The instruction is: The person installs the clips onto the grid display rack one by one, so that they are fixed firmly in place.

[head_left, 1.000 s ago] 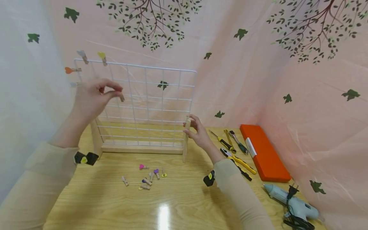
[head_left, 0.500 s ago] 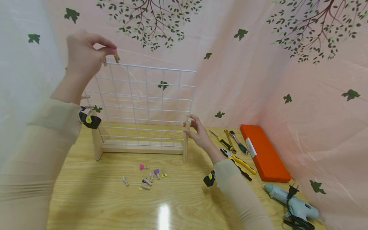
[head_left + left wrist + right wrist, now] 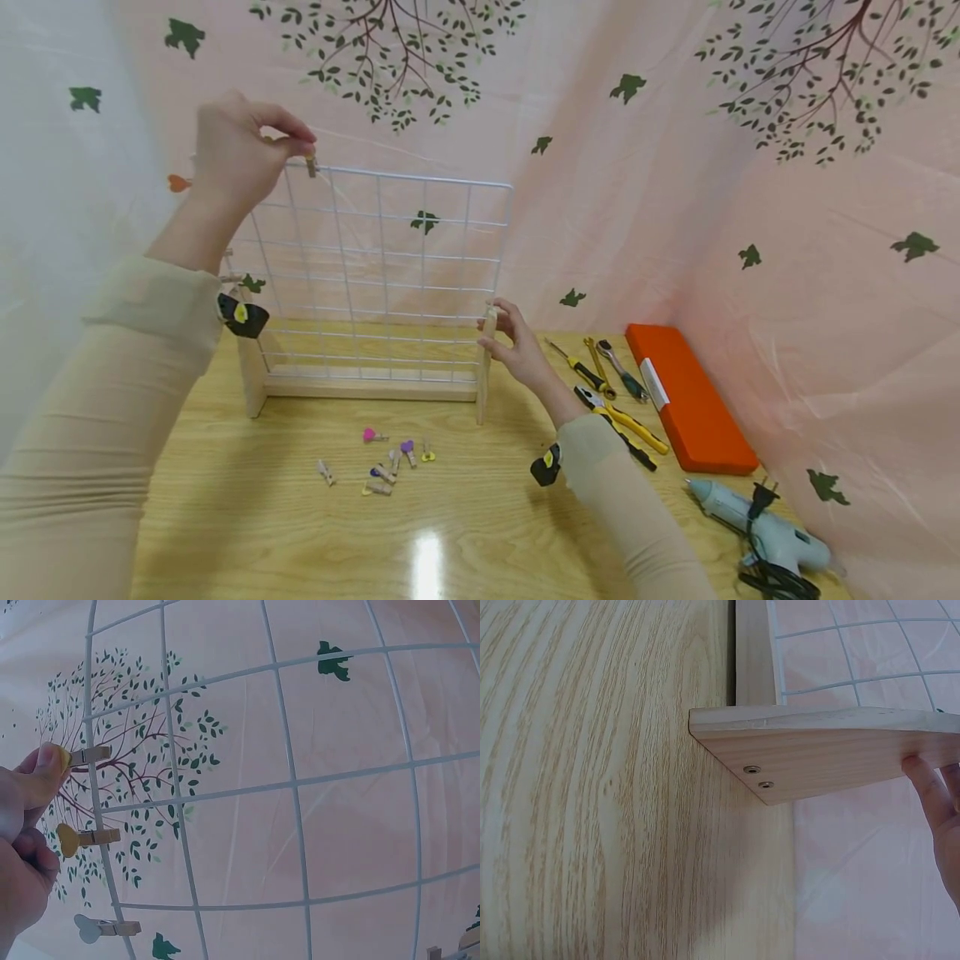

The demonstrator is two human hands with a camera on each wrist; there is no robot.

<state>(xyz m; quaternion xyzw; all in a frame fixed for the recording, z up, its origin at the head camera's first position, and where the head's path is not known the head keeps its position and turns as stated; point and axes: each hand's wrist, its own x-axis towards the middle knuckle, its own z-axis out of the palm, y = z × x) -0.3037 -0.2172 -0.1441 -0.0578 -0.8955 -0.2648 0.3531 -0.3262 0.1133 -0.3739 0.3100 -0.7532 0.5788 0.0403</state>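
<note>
And here's the left hand (image 3: 240, 158), up at the top edge of the white wire grid (image 3: 422, 178), thumb and finger pinching the yellow head of a small wooden clothespin (image 3: 86, 756)! The left wrist view has its wooden end lying across the outer wire, and just beside it on that same wire sits a second yellow-headed peg (image 3: 88, 838), then one with a pale grey head (image 3: 90, 928). An orange heart peg (image 3: 178, 183) pokes out at the grid's left edge, partly hidden by the arm.

Lower down, the right hand (image 3: 519, 348) holds the right wooden upright (image 3: 484, 379) between thumb and fingers, one fingertip against its face in the right wrist view. The base bar (image 3: 375, 390) runs across to the left upright (image 3: 252, 375), all of it standing on the wood-grain table (image 3: 315, 542).

Out in front lie the loose pegs: a pink heart (image 3: 370, 435), a purple heart (image 3: 408, 450) and a few others bunched close, with a pale peg (image 3: 326, 472) off to the left. And on the right side, a screwdriver (image 3: 591, 377), yellow-handled pliers (image 3: 633, 427), an orange box (image 3: 692, 400) and, nearest the viewer, a pale blue glue gun (image 3: 783, 537) with its black cord
</note>
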